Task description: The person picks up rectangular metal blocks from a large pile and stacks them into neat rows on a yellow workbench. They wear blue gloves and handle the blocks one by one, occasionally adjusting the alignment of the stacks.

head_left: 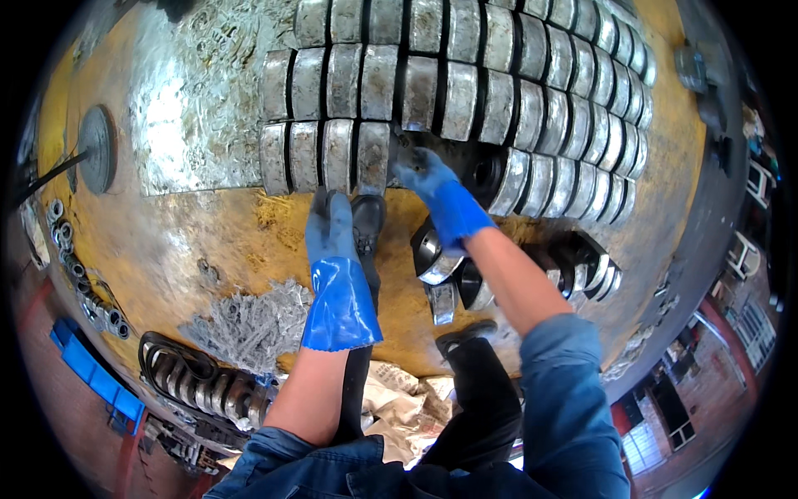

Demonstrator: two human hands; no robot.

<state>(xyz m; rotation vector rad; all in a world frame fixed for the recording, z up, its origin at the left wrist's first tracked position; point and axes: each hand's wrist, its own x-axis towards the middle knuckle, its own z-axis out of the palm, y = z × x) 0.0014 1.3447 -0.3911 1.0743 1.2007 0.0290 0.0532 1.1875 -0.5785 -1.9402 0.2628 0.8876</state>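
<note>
Both my hands wear blue rubber gloves with long cuffs. My left hand (331, 229) is at the front edge of the nearest row of metal rings, its fingers stretched out against the lower end of a ring (337, 158). My right hand (428, 176) reaches over a dark gap in that row, fingers apart, close to the right side of another silvery metal ring (373, 158); whether it touches the ring I cannot tell. The rings are thick, stand on edge and are packed side by side in several rows. Further rings (509, 183) continue right of the gap.
Loose metal rings (440, 262) lie just before the right part of the rows, under my right forearm. Silvery metal shavings (253, 324) are heaped at left. A round dark disc (98, 150) with a rod stands far left. My shoes (368, 218) are on the yellow-brown floor.
</note>
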